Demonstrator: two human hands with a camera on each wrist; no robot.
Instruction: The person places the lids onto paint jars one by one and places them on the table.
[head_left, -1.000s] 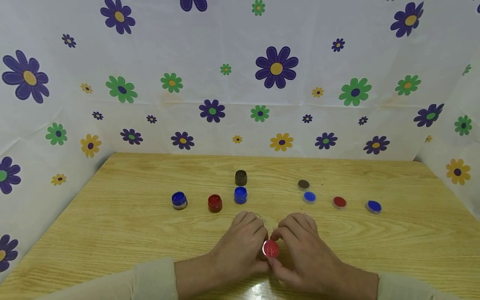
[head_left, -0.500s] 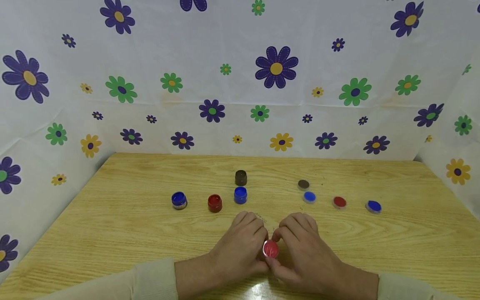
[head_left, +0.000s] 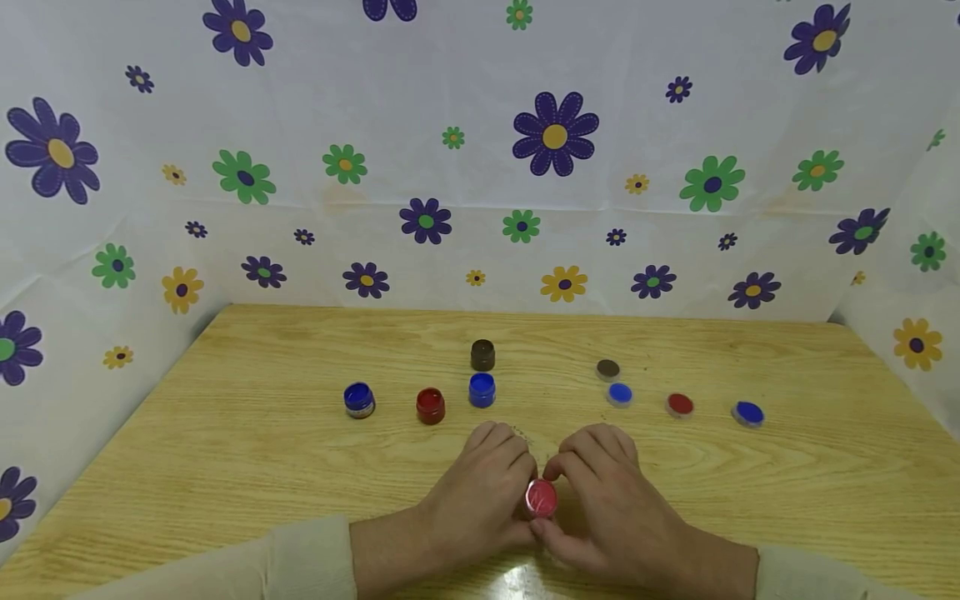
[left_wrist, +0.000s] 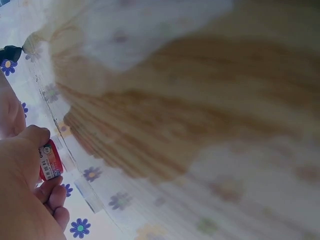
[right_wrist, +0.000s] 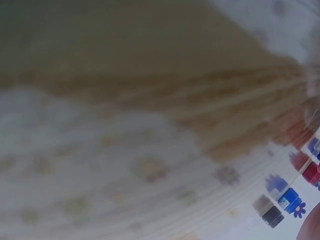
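A small paint jar with a clear-rimmed pinkish-red lid (head_left: 541, 498) stands between the two hands. My left hand (head_left: 480, 492) grips the jar from the left. In the left wrist view, the jar (left_wrist: 49, 161) shows a red body and a label with a barcode, with the thumb and fingers of the left hand (left_wrist: 25, 190) around it. My right hand (head_left: 618, 508) pinches the lid's edge between thumb and forefinger. Most of the jar's body is hidden in the head view. Only a sliver of the right hand (right_wrist: 311, 225) appears in the right wrist view.
Lidless paint jars stand beyond the hands: dark blue (head_left: 359, 401), red (head_left: 431, 407), bright blue (head_left: 482, 391) and dark brown (head_left: 483, 356). To the right lie a brown lid (head_left: 608, 369), light blue lid (head_left: 619, 394), red lid (head_left: 679, 405) and dark blue lid (head_left: 748, 413).
The right thumb has slid slightly down and left along the lid's near edge. The left hand and the other jars and lids stay put.
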